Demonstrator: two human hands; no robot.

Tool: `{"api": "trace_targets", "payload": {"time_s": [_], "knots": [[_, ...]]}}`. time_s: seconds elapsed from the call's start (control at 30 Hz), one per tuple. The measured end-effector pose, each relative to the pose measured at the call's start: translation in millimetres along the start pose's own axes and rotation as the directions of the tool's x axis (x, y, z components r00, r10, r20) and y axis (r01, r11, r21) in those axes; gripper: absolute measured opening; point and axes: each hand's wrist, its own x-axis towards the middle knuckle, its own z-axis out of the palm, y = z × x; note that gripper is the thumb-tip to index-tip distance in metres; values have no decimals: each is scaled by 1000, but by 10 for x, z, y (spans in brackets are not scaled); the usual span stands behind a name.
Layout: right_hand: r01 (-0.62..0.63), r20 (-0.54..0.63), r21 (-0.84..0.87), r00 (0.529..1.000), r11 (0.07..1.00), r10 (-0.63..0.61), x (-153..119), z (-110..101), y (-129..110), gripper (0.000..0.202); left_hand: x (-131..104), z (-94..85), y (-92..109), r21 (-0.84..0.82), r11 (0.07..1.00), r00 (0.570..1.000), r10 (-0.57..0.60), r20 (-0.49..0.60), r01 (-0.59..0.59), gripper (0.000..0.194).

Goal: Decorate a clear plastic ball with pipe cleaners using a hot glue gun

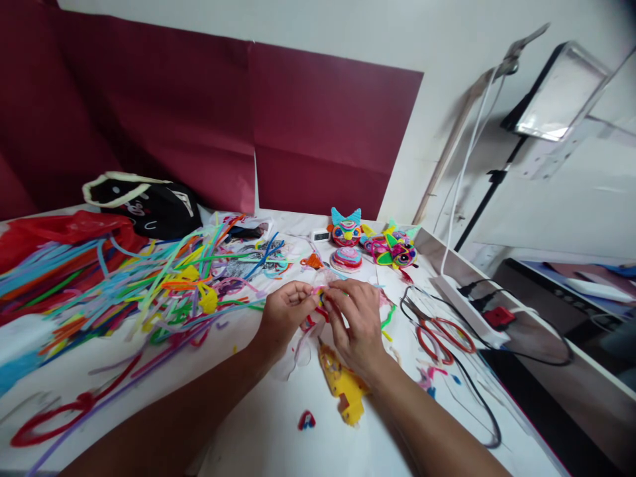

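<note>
My left hand point(288, 315) and my right hand point(354, 318) meet over the middle of the white table. Between their fingertips they pinch a small colourful craft piece point(319, 291) with pink and yellow on it; its shape is mostly hidden. Beneath the hands, clear plastic film point(298, 354) lies on the table. A yellow hot glue gun point(342, 384) rests partly under my right hand. Nearer the front edge is a small red and blue triangular piece point(307, 420). Beyond the hands stand a colourful owl-like figure point(346, 228), a striped dome point(346, 259) and another bright figure point(395, 248).
Many pipe cleaners point(169, 285) spread across the left side, near a red bag point(74, 228) and a black pouch point(144, 209). Red-handled scissors point(440, 338) lie at the right, beside cables and a power strip point(470, 308). A lamp point(561, 93) stands at the back right.
</note>
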Motion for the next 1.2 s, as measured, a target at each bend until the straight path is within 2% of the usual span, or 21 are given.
{"api": "trace_targets", "payload": {"time_s": [0.33,0.7,1.2], "knots": [[-97,-68,68,992,993,102,-1,25,45,18,6,8,17,-6,1000,1000,-15,-1,15,25],[-104,-53,75,993,992,109,8,27,35,15,-10,33,44,-8,999,999,-39,-24,39,24],[-118,-32,71,992,991,120,4,16,38,15,-2,13,2,-31,998,998,-62,23,63,26]]}}
